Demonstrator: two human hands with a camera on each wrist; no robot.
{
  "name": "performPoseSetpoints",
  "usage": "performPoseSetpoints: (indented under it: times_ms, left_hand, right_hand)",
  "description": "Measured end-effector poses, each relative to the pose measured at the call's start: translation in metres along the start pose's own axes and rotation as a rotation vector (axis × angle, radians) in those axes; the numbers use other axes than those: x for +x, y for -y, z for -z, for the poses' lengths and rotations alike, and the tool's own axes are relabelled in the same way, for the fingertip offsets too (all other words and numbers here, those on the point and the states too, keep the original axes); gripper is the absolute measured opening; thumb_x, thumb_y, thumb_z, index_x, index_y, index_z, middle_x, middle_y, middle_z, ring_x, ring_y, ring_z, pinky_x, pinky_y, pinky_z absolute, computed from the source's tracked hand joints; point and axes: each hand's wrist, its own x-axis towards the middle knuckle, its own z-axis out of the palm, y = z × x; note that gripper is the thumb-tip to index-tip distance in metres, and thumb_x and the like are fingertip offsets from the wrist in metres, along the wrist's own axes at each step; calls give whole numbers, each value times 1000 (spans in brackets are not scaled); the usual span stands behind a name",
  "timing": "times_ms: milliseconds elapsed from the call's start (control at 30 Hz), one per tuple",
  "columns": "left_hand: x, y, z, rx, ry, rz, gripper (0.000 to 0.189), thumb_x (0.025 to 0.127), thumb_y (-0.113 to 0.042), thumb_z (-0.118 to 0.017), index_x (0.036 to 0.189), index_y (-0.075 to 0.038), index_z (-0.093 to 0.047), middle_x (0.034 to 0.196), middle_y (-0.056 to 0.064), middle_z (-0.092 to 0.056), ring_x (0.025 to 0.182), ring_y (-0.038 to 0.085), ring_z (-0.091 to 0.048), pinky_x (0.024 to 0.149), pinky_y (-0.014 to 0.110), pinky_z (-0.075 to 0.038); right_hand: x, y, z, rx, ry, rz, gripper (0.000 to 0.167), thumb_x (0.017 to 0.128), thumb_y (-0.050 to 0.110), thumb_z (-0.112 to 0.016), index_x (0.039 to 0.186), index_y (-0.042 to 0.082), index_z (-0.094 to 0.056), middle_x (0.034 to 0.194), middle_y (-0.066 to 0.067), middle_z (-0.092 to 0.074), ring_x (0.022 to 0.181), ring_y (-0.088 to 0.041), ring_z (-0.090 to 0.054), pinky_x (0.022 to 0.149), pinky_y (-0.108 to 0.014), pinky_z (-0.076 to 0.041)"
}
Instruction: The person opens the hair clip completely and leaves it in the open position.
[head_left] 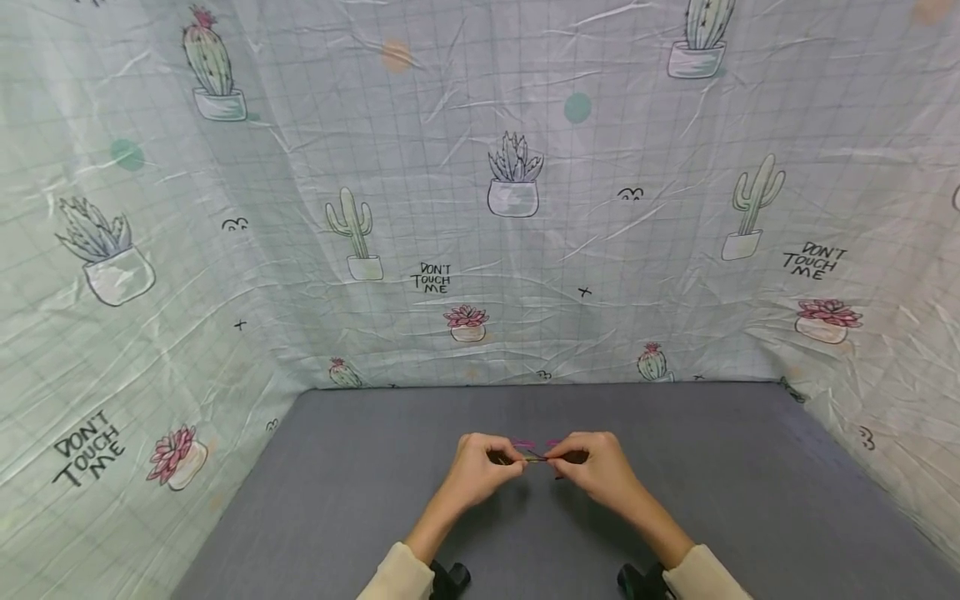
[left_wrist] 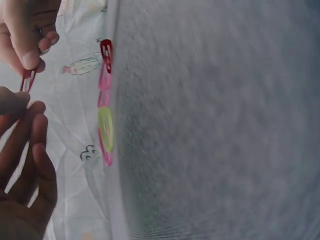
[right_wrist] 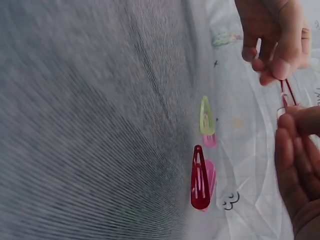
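Note:
Between my two hands, above the table, is a red snap hair clip (left_wrist: 28, 82), also in the right wrist view (right_wrist: 291, 93). My left hand (head_left: 483, 465) pinches one end with thumb and fingertips. At the other end, my right hand (head_left: 600, 468) pinches it in the same way. Part of the clip is covered by the fingertips. Beyond the hands lie another red hair clip (right_wrist: 200, 182), a yellow-green hair clip (right_wrist: 205, 117) and pink hair clips (left_wrist: 104, 97), partly hidden behind one another in the wrist views.
A grey table (head_left: 360, 492) spreads under both hands. At its back and sides hangs a pale sheet (head_left: 420, 167) printed with cacti. Dark devices (head_left: 450, 581) sit at the wrists beside the light sleeves (head_left: 401, 575).

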Motion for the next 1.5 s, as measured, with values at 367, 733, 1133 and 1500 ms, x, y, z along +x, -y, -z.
performPoseSetpoints:
  times_ms: [367, 733, 1133, 1500]
  left_hand:
    - [9, 21, 3, 103, 94, 81, 5, 83, -16, -84, 79, -13, -84, 76, -3, -78, 61, -2, -61, 58, 20, -52]
    - [8, 28, 6, 169, 149, 127, 5, 79, -11, -85, 76, -14, -83, 72, -5, -77, 58, -3, -58, 56, 19, -49]
    - [4, 26, 1, 239, 203, 142, 11, 78, -13, -85, 71, -21, -82, 68, -10, -75, 56, -3, -51, 54, 18, -40]
    - [4, 28, -1, 282, 228, 146, 11, 76, -13, -86, 69, -20, -81, 66, -10, -75, 55, -1, -51, 53, 19, -40]
  right_hand:
    - [14, -9, -10, -156, 135, -108, 10, 86, 1, -77, 86, 9, -82, 74, 0, -75, 57, 0, -58, 51, -21, -49]
    - [18, -8, -24, -267, 169, -100, 12, 79, -1, -82, 78, 11, -81, 68, 4, -73, 54, 0, -56, 50, -21, -46]
    - [16, -11, -28, -318, 194, -114, 15, 75, -1, -84, 74, 13, -80, 65, 7, -71, 55, -1, -56, 52, -22, -46]
    - [15, -6, -30, -340, 233, -101, 15, 73, -2, -83, 73, 12, -79, 66, 5, -71, 58, -6, -58, 53, -25, -48]
